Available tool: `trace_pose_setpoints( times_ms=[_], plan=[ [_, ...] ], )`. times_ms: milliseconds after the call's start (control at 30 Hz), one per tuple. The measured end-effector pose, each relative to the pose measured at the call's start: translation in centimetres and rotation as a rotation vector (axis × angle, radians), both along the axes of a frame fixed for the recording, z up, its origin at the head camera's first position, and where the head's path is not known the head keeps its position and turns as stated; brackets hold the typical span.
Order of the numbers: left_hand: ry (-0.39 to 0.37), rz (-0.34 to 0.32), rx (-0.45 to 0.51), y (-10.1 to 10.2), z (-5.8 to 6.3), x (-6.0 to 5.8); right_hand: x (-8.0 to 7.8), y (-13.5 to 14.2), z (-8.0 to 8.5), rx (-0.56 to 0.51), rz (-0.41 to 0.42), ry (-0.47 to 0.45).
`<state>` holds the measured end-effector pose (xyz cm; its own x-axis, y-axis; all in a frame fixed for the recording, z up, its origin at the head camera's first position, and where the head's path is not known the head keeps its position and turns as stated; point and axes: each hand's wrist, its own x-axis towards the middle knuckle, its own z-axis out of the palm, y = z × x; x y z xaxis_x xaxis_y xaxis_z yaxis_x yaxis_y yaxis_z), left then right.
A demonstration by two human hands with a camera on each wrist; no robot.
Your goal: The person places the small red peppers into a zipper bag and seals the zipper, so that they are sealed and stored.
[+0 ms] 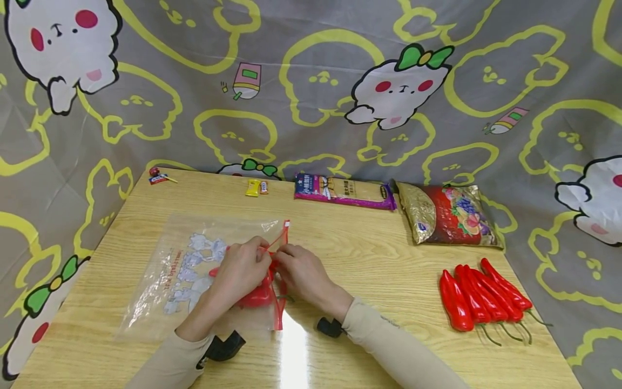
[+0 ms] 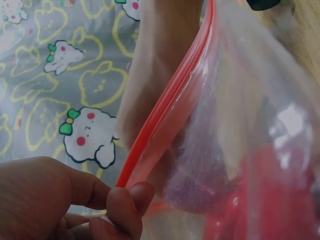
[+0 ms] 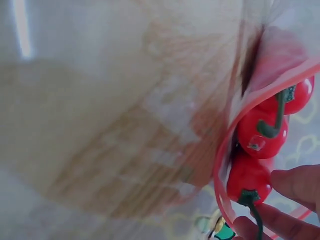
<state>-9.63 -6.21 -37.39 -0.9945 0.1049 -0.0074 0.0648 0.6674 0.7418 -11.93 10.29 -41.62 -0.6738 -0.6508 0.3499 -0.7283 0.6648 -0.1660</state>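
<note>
A clear zip bag (image 1: 150, 292) printed with cartoon figures lies on the table, its red-edged mouth toward the right. My left hand (image 1: 243, 270) pinches the red zip edge (image 2: 165, 107) between thumb and fingers and lifts it. At the open mouth, my right hand (image 1: 306, 275) has its thumb and fingers around a red pepper (image 3: 248, 175) with a green stem. More red peppers (image 3: 262, 132) sit beside it within the bag's mouth. Through the plastic, red shapes show below my left hand in the head view.
Several long red peppers (image 1: 478, 297) lie side by side at the right. Behind them is a gold and red bag (image 1: 452, 213). A noodle packet (image 1: 345, 192), small wrapped sweets (image 1: 254, 187) and a lollipop (image 1: 155, 173) line the back edge, before a patterned cloth (image 1: 311, 108).
</note>
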Motion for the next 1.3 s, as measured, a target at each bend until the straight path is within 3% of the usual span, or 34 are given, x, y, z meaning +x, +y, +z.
trace_pose_setpoints(
  times_ms=[267,533,700,1000,1100,1233,1300],
  plan=[
    [-0.010,-0.001,0.026,0.0,-0.1,0.1,0.8,2.7,1.4,-0.022,-0.045,0.027],
    [0.020,0.003,0.041,0.0,-0.1,0.1,2.3,9.5,3.2,-0.019,-0.174,0.109],
    [0.019,0.001,0.045,0.0,-0.2,0.1,3.5,14.9,3.7,-0.016,-0.300,0.165],
    [0.014,0.003,0.042,-0.1,-0.2,0.0,5.8,23.2,3.8,0.082,-0.615,0.246],
    [0.003,0.004,0.041,-0.1,-0.1,0.0,6.7,25.1,3.4,0.116,-0.738,0.211],
    [-0.007,0.006,0.039,0.0,-0.1,0.0,7.6,26.4,3.0,0.189,-0.900,0.018],
    [-0.007,0.008,0.038,0.0,-0.1,0.0,7.8,26.8,2.9,0.228,-0.938,-0.090]
  ],
)
